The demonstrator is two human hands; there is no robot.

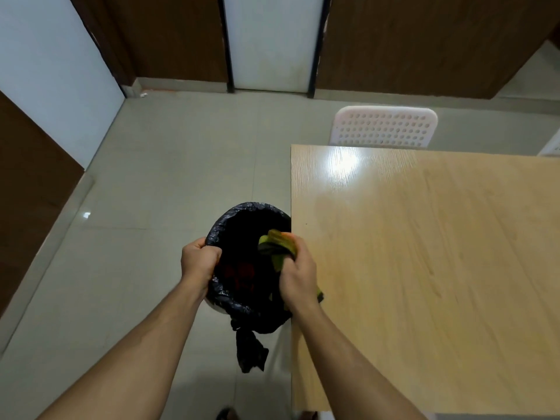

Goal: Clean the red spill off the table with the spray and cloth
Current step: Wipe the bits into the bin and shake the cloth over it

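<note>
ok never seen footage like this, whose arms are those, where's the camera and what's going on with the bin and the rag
There is no machine here. The arms belong to a person wearing a wide-angle camera on their head, so you look down along them at their own hands. The left hand grips the rim of a bin lined with a black bag, held beside the edge of a wooden table. The right hand has its fingers curled round a yellow-green cloth over the bin's mouth. Something red shows faintly inside the bin. The visible tabletop shows no red spill and no spray bottle. A white chair stands behind the table.
</note>
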